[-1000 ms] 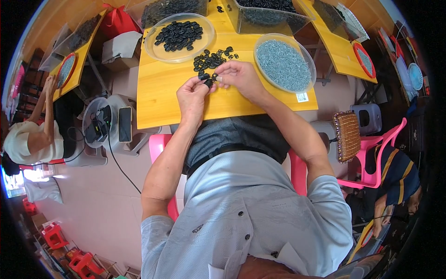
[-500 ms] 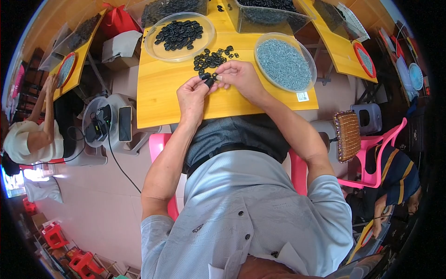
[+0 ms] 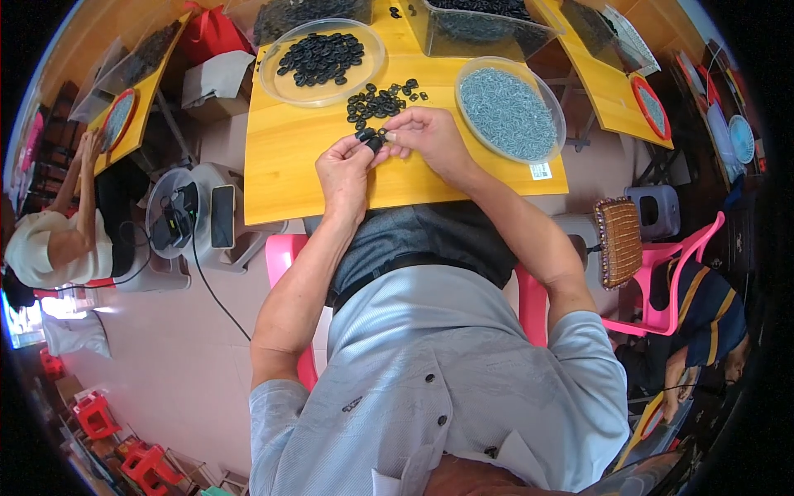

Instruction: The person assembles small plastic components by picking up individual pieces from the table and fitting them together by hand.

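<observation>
My left hand (image 3: pixel 341 172) and my right hand (image 3: pixel 426 140) meet over the yellow table, fingertips pinched together. Between them is a small black part (image 3: pixel 382 132), its details too small to make out. Black coverings appear to wrap the thumb and forefinger tips of my left hand. Just beyond lies a loose pile of small black oval parts (image 3: pixel 376 104). A clear round tray (image 3: pixel 273 93) at the far left holds many more of these. Right of my right hand, a clear round tray (image 3: pixel 559 136) is filled with small silvery screws (image 3: pixel 509 112).
Clear bins (image 3: pixel 484 41) of black parts stand along the far edge of the yellow table (image 3: pixel 285 165). A phone (image 3: pixel 223 217) lies on a grey stool at left, beside a tub with cables (image 3: pixel 174 219). Co-workers sit at either side; a pink chair (image 3: pixel 662 289) stands at right.
The view has shifted very slightly. Both hands stay in the same pinch over the table, with no clear change in what they hold.
</observation>
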`<state>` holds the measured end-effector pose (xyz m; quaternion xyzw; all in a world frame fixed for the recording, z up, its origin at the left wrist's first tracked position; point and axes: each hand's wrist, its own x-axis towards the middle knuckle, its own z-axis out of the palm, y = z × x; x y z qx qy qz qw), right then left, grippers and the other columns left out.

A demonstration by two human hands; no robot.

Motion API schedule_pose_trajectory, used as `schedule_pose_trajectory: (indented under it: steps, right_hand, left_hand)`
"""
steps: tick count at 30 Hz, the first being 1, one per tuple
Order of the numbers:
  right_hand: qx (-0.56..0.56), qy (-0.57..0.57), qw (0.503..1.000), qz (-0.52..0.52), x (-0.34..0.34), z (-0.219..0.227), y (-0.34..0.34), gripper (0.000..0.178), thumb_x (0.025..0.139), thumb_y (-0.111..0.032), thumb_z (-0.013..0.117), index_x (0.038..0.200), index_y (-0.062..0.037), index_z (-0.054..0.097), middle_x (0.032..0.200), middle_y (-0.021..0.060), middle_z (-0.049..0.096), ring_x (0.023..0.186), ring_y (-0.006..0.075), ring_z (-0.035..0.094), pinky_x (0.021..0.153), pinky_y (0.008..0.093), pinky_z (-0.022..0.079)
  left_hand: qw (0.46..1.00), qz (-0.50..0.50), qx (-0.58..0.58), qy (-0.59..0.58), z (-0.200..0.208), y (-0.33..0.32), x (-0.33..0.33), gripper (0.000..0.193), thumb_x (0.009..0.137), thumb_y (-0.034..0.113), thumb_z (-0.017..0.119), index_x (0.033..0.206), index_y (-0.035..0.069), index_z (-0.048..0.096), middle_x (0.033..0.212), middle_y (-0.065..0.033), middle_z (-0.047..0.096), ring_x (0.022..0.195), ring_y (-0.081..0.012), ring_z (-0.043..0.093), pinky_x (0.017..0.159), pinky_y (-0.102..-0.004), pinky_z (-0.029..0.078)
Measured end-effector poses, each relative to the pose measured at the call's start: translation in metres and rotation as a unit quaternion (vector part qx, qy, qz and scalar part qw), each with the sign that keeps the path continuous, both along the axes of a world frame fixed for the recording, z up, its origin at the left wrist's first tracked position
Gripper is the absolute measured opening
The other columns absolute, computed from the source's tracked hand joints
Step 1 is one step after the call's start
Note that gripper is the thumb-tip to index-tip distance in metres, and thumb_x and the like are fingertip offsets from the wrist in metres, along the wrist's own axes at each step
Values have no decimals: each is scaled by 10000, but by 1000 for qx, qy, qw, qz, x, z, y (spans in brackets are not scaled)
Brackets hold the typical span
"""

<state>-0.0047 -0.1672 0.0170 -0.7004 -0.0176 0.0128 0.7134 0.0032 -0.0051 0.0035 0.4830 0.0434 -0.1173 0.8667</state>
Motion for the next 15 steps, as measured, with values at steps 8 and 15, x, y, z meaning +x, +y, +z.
schedule_pose_trajectory:
  steps: [8, 15]
  right_hand:
    - [-32, -9, 999, 7, 1, 8, -7, 144, 859, -40, 645, 981, 34, 664, 748, 62, 661, 636, 102, 617, 574, 219, 480]
    - [-59, 39, 995, 69, 3, 16, -19, 87, 831, -29, 658, 888, -7, 596, 656, 14, 594, 560, 85, 574, 495, 212, 421]
  left_hand:
    - [997, -43, 45, -54, -2, 0, 4, 153, 848, -79, 596, 998, -92, 622, 893, -133, 686, 765, -152, 680, 692, -223, 553]
    - [907, -92, 297, -284, -19, 9, 9, 273, 765, -77, 640, 1037, -52, 643, 819, -69, 657, 684, -95, 605, 642, -230, 504]
